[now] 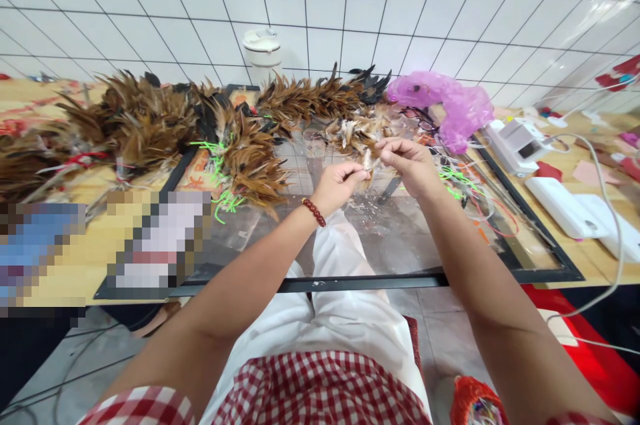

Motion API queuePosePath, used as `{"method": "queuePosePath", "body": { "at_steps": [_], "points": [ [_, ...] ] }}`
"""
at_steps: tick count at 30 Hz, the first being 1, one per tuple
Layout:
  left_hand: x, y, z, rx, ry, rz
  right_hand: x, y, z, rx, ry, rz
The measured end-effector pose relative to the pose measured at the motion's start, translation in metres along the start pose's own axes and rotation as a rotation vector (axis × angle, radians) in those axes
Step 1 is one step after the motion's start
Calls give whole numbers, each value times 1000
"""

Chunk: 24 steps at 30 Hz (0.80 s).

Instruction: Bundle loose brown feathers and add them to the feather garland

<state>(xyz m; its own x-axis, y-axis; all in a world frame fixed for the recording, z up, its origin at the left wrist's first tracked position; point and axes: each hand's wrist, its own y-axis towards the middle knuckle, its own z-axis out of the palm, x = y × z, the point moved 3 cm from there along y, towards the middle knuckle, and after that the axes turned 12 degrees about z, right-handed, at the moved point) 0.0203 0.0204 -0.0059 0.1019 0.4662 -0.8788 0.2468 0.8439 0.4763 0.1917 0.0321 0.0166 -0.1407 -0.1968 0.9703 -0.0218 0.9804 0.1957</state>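
Observation:
Over the glass tabletop (280, 238), my left hand (343, 185) pinches the lower end of a small pale feather (368, 159), its fingers pressed together. My right hand (407, 161) is closed in a pinch at the feather's upper right side, fingertips almost meeting the left ones. Just behind them lies a loose pile of brown and white feathers (350, 135). To the left of my hands sits a brown feather bundle (250, 158) with bright green ties (220, 158). White fluff is scattered on the glass below my fingers.
Long brown feather bundles (310, 98) line the back, near a white lidded cup (263, 55). A purple plastic bag (440, 101) lies back right. White power strips (515, 145) and a cable (607, 178) are at the right. A pixelated patch covers something at left.

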Motion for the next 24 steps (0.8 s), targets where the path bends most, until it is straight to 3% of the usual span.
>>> {"method": "queuePosePath", "body": {
  "at_steps": [5, 12, 24],
  "points": [
    [-11, -2, 5, 120, 78, 114, 0, -3, 0, 16, 77, 142],
    [-11, -4, 8, 185, 129, 183, 1, -4, -2, 81, 147, 253],
    [-11, -5, 8, 176, 85, 152, 0, -4, -3, 125, 131, 201]
  ]
}}
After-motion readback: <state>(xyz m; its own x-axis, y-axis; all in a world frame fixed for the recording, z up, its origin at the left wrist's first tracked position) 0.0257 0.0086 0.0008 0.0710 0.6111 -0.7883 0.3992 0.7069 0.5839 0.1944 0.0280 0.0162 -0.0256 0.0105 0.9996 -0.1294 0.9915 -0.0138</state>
